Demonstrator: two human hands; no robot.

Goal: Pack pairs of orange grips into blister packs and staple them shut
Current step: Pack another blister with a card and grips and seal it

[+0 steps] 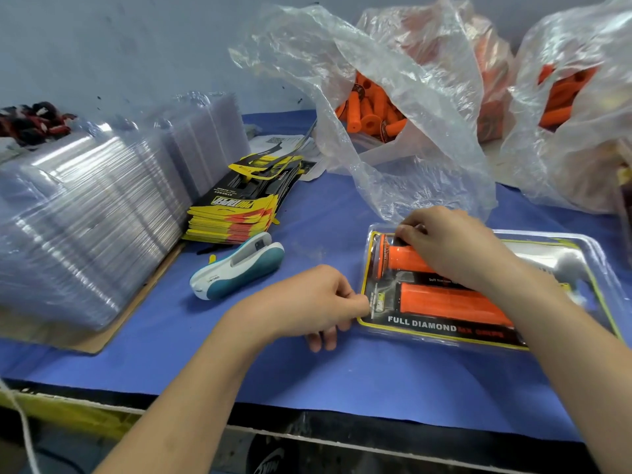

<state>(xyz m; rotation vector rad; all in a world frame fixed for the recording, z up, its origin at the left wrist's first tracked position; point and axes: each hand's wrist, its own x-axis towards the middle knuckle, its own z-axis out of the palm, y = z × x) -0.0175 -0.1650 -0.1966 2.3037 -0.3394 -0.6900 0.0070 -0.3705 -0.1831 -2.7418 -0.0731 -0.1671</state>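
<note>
A clear blister pack (595, 265) with a yellow and black card lies on the blue mat at the right. Two orange grips (444, 301) lie inside it, side by side. My left hand (304, 302) pinches the pack's near left corner. My right hand (451, 244) reaches over the upper grip and pinches the pack's far left edge. A white and teal stapler (239, 268) lies on the mat to the left of my left hand, untouched.
Stacks of empty clear blisters (85, 206) fill the left side. A pile of yellow and black cards (239, 206) sits behind the stapler. Plastic bags of loose orange grips (372, 111) stand at the back. The table's front edge (307, 412) runs below my arms.
</note>
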